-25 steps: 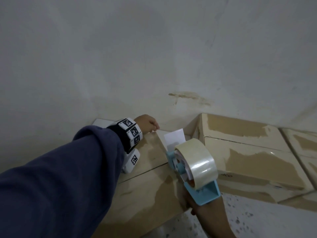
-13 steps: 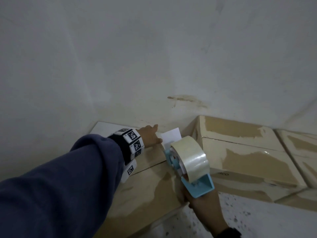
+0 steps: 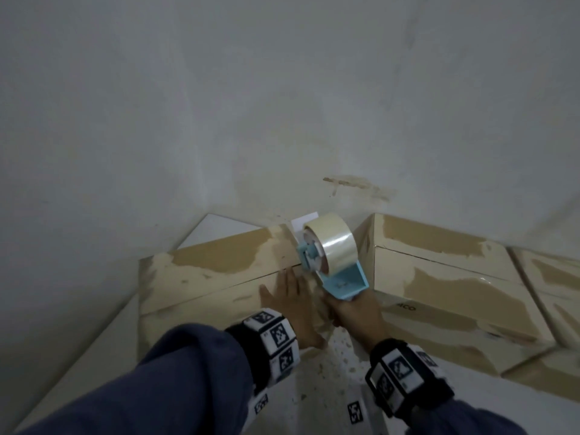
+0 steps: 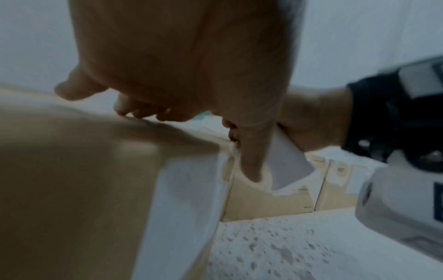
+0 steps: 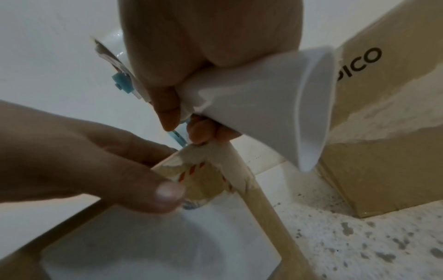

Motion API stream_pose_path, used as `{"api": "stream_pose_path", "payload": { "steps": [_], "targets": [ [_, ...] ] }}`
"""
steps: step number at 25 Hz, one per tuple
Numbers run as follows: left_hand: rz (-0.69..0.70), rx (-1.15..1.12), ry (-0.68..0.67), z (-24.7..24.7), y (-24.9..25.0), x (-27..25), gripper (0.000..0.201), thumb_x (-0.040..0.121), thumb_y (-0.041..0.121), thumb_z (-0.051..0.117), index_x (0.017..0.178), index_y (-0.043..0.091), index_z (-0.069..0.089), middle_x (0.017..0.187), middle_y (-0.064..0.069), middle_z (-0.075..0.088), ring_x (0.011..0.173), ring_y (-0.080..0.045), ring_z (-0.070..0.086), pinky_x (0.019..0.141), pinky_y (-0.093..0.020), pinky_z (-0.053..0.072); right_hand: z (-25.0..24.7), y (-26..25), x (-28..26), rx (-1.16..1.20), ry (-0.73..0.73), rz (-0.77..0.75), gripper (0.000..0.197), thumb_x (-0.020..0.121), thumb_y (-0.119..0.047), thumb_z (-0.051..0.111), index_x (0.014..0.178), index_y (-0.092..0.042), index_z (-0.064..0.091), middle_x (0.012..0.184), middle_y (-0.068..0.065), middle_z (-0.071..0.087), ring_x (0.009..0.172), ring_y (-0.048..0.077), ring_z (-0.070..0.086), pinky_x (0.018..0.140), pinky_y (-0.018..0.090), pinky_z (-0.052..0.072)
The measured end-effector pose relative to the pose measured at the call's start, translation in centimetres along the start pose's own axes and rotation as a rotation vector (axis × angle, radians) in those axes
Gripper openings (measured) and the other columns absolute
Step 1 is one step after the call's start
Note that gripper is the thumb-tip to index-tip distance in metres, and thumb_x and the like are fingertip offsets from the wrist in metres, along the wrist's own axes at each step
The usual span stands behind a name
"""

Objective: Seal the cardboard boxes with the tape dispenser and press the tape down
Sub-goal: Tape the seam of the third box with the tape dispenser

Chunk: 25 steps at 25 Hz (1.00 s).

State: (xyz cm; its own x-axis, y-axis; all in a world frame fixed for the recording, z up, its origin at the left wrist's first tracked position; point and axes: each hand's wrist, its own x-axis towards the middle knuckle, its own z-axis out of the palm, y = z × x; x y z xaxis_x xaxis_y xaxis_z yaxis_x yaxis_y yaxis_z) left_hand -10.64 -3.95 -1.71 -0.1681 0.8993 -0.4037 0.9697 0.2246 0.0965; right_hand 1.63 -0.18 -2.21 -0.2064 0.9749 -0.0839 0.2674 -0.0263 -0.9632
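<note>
I grip tape dispenser [image 3: 329, 262] handle in right hand [image 3: 356, 312], fingers wrapped tight. Dispenser sits at near right corner of cardboard box [image 3: 219, 277]. Left hand [image 3: 293, 304] flat, fingers extended, pressing box top. Step, I judge: finishing tape run. Next: cut tape at edge, then smooth strip.

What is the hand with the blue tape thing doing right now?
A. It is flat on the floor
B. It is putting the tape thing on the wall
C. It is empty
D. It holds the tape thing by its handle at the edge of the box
D: the right hand grips the handle of the blue tape dispenser, whose front end sits at the right edge of the cardboard box, while the left hand lies flat on the box top.
</note>
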Motion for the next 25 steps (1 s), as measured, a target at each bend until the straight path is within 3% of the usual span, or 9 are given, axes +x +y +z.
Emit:
{"api": "stream_pose_path", "payload": {
  "steps": [4,8,11,17,20,22,25],
  "targets": [
    [-0.043,-0.064,0.180,1.5,0.7,0.2,0.110,0.077,0.077,0.033,0.147,0.009,-0.016,0.157,-0.011,-0.018,0.146,-0.027,-0.016,0.110,-0.064,-0.003,-0.3,-0.9,0.0,-0.052,-0.053,0.003,0.012,0.078,-0.018,0.072,0.072,-0.021,0.063,0.061,-0.001,0.064,0.052,0.016,0.056,0.052,0.029,0.046],
    [-0.052,-0.060,0.220,2.4,0.4,0.4,0.107,0.078,0.076,0.031,0.148,0.007,-0.010,0.158,-0.012,-0.013,0.146,-0.028,-0.012,0.111,-0.065,-0.002,-1.6,-1.7,-0.9,-0.024,-0.063,0.062,0.012,0.078,-0.013,0.070,0.072,-0.018,0.060,0.056,-0.002,0.058,0.048,0.015,0.050,0.045,0.024,0.041],
    [-0.050,-0.051,0.260,2.3,0.5,0.3,0.110,0.073,0.082,0.018,0.148,0.006,-0.009,0.158,-0.014,-0.012,0.146,-0.030,-0.010,0.111,-0.064,-0.002,-3.9,-1.0,-3.6,-0.002,-0.102,0.097,0.013,0.078,-0.007,0.068,0.073,-0.011,0.057,0.047,-0.002,0.048,0.042,0.014,0.043,0.045,0.026,0.037],
    [-0.057,-0.059,0.304,2.2,1.0,0.4,0.108,0.079,0.071,0.042,0.148,0.006,-0.010,0.156,-0.015,-0.019,0.145,-0.033,-0.016,0.112,-0.062,-0.006,-6.7,1.5,-8.3,0.084,-0.107,0.208,0.013,0.080,-0.004,0.067,0.084,-0.007,0.055,0.057,0.002,0.047,0.045,0.013,0.041,0.045,0.027,0.035],
    [0.135,0.091,0.330,1.1,0.9,1.4,0.100,0.080,0.066,0.044,0.149,0.016,-0.009,0.157,-0.008,-0.018,0.144,-0.032,-0.018,0.112,-0.061,-0.007,-6.7,1.5,-8.2,0.086,-0.098,0.193,0.013,0.080,-0.004,0.067,0.085,-0.007,0.055,0.059,0.005,0.048,0.047,0.013,0.043,0.046,0.026,0.038],
    [0.333,0.226,0.304,0.5,0.6,2.3,0.087,0.082,0.060,0.045,0.150,0.024,0.003,0.159,-0.001,-0.005,0.146,-0.029,-0.012,0.112,-0.061,-0.005,-6.7,1.3,-8.2,0.082,-0.100,0.190,0.015,0.080,-0.003,0.066,0.090,-0.003,0.055,0.062,0.006,0.049,0.044,0.011,0.045,0.045,0.023,0.040],
    [0.411,0.273,0.257,0.8,0.3,3.3,0.069,0.086,0.051,0.045,0.146,0.025,0.025,0.158,0.002,0.010,0.147,-0.025,-0.004,0.114,-0.059,0.001,-6.7,0.6,-7.9,0.077,-0.102,0.201,0.012,0.081,-0.004,0.065,0.086,-0.007,0.055,0.060,0.005,0.048,0.040,0.009,0.043,0.042,0.022,0.037]
  ]
}}
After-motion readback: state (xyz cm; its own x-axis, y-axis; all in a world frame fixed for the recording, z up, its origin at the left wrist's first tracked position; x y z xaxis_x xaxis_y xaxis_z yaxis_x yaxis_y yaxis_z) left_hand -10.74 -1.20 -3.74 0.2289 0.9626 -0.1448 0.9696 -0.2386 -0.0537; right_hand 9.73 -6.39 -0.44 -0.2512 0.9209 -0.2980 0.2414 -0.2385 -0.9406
